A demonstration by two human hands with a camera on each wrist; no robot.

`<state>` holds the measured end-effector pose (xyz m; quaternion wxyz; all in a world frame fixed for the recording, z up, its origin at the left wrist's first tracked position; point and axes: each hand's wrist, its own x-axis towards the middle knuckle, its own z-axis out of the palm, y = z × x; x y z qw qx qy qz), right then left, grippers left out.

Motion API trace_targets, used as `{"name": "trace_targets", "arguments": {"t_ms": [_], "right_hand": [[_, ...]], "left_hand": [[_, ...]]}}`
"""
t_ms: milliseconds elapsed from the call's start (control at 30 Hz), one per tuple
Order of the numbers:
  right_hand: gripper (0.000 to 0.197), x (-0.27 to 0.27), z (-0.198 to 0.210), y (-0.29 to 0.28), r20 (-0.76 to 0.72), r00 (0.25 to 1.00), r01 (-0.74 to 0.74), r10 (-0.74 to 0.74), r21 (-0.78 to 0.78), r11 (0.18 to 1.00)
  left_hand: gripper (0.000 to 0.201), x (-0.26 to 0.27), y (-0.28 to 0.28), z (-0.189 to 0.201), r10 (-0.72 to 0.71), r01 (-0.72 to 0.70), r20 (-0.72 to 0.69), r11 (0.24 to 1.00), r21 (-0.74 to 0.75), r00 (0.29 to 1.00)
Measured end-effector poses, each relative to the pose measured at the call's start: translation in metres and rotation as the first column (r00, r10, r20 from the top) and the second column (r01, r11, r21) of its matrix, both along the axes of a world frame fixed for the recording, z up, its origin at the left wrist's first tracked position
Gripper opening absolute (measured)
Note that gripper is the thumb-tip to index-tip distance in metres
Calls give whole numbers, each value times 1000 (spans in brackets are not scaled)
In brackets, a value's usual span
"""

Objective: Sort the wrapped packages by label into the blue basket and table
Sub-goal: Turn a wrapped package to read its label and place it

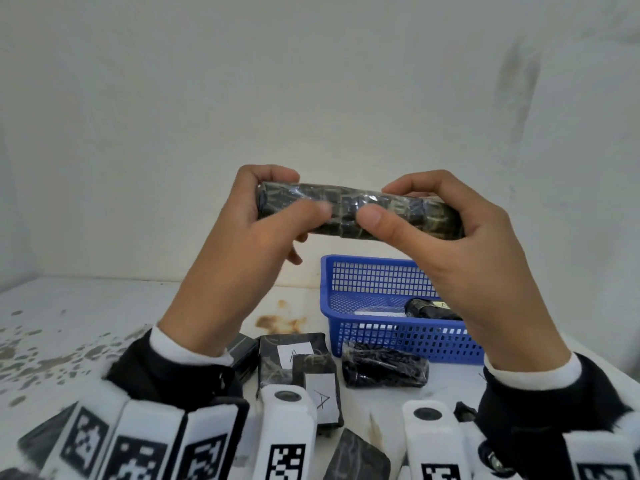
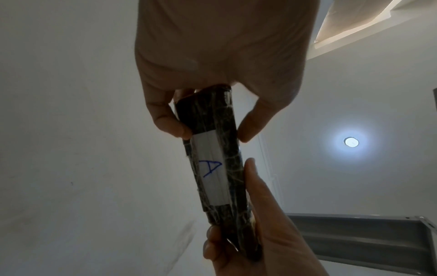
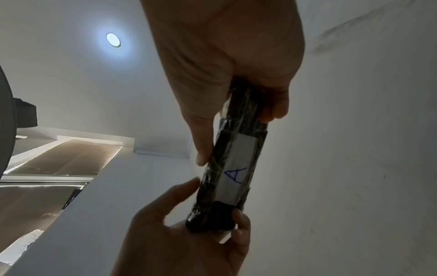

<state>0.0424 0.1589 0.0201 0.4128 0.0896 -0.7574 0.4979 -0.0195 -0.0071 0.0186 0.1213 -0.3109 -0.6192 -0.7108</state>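
Observation:
Both hands hold one dark wrapped package [image 1: 349, 211] level in the air above the table [image 1: 104, 323]. My left hand [image 1: 298, 192] grips its left end and my right hand [image 1: 381, 202] grips its right end, thumbs toward me. Its white label [image 2: 211, 168] carries a blue letter A, which shows in both wrist views [image 3: 234, 175] but faces away from the head view. The blue basket [image 1: 381, 271] stands below, to the right, with a dark package [image 1: 429, 308] inside. In the left wrist view my left hand [image 2: 210, 127] pinches the package's end.
Several wrapped packages lie on the table near me: a flat one labelled A [image 1: 291, 355], another A-labelled one [image 1: 320, 396] on top of it, and a dark roll [image 1: 384, 368] in front of the basket. A brown stain [image 1: 277, 322] marks the tabletop. A white wall stands behind.

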Motion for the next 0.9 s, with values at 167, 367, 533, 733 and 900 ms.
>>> {"name": "trace_targets", "arguments": {"t_ms": [167,367,533,733,900], "right_hand": [[36,-1,1,7,76,996,46,-47,11,999],[49,-4,-2,15,321,927,111,-194,259,960],[38,-3,0,12,203,975,53,-89,173,984],[41,3,3,3,227,945,-247,235,27,969],[27,-5,-1,7,151,967,-203,206,-33,979]], "left_hand": [[65,-2,-4,0,-45,42,-25,994,-99,999],[30,-3,3,-1,154,-164,-125,984,-68,980],[15,-1,6,-4,190,-214,-155,964,-155,970],[27,2,11,-5,141,-183,-208,964,-195,968],[34,2,16,-7,91,-115,-139,978,-176,986]]}}
